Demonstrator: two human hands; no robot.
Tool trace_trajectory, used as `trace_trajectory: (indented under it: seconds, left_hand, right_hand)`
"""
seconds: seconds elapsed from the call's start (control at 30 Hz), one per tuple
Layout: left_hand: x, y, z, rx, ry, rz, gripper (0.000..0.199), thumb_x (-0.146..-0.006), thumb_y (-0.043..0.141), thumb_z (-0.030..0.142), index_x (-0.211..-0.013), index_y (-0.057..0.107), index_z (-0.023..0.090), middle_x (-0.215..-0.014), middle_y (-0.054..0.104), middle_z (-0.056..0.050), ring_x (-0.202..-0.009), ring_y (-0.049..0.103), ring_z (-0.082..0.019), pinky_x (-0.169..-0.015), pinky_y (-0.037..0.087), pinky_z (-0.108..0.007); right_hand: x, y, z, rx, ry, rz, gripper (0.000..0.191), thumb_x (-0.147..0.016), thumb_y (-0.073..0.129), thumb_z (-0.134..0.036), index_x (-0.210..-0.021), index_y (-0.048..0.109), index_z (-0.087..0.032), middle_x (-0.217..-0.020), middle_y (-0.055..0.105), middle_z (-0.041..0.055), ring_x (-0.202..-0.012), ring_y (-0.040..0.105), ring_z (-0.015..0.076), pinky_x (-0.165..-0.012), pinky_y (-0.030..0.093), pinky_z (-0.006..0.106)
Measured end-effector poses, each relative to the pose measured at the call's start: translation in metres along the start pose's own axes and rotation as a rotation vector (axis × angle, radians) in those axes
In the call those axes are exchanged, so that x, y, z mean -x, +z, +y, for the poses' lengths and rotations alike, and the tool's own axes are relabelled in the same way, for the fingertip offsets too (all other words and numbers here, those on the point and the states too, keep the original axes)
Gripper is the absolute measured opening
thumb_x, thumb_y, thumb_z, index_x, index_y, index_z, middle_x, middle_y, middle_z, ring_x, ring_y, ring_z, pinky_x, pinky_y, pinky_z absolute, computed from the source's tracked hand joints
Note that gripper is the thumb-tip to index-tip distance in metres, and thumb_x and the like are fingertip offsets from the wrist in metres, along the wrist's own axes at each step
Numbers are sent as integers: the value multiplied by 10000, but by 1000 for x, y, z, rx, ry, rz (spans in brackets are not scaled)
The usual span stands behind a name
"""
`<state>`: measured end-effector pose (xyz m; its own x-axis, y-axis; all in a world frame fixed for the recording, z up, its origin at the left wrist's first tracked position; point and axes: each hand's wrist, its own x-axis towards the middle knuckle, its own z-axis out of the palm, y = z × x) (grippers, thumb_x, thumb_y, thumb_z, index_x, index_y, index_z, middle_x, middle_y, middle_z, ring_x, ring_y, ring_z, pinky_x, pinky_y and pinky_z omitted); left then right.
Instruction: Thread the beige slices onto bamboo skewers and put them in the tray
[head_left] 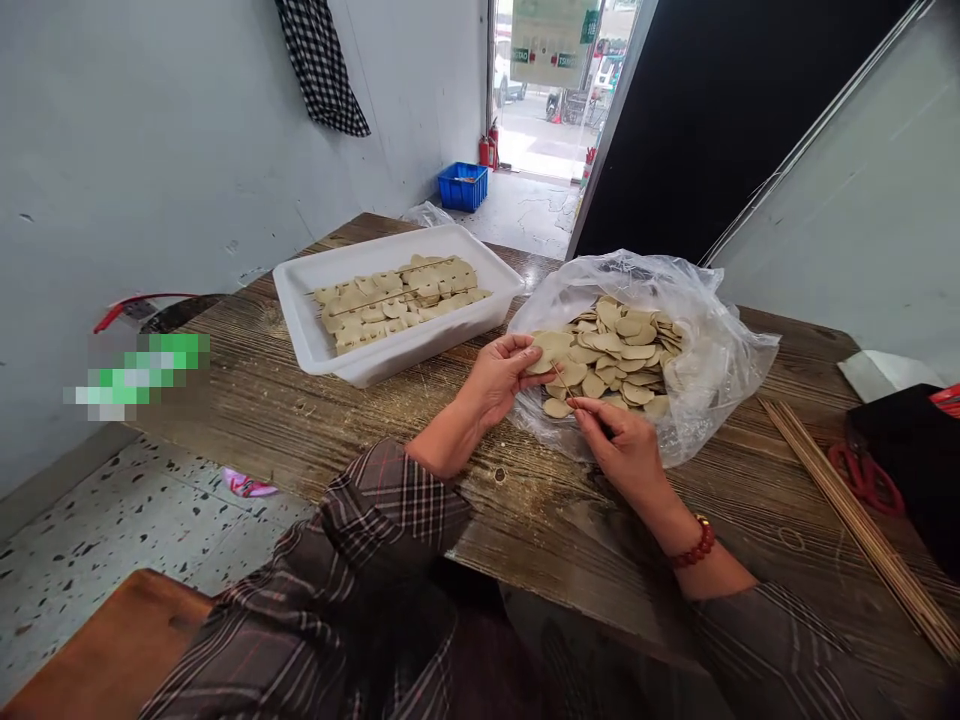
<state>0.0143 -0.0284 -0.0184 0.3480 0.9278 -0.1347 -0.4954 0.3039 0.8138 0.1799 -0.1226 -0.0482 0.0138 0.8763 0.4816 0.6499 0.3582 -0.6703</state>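
My left hand [501, 375] pinches a flat, beige oval slice [551, 350] between thumb and fingers. In my right hand [624, 440] is a thin wooden skewer [561, 378], its tip at the lower edge of that slice; whether it has pierced the slice I cannot tell. Both hands are over the near left side of a clear plastic bag [716, 350], which lies open with a heap of loose slices [622, 345] in it. To the left stands a white tray [405, 355] holding rows of threaded slices [397, 300] on skewers.
A bundle of bare skewers [855, 515] lies on the wooden table [352, 420] at the right, beside red-handled scissors [866, 480] and a black object [900, 450]. A wooden stool [112, 650] is at lower left. Beyond the table, a blue crate [463, 188] sits near the doorway.
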Motion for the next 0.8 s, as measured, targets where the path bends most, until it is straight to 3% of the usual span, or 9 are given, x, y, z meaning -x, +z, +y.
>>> trace_trajectory:
  seconds: [0.47, 0.8]
  left_hand:
    - [4, 5, 0, -28, 33, -5, 270, -707, 781, 191, -824, 546, 129, -740, 669, -3, -697, 718, -160, -765, 611, -342]
    - [2, 3, -2, 27, -15, -32, 213, -739, 727, 131, -826, 533, 127, -750, 668, -14, -664, 713, -161, -662, 600, -286]
  right_hand:
    - [0, -1, -1, -6, 25, -8, 238, -907, 536, -304, -994, 742, -223, -984, 772, 69, -883, 728, 220, -793, 569, 346]
    - [0, -2, 0, -20, -5, -9, 237, -909, 546, -292, -1022, 741, -219, -1026, 765, 70, -929, 723, 215, -847, 563, 353]
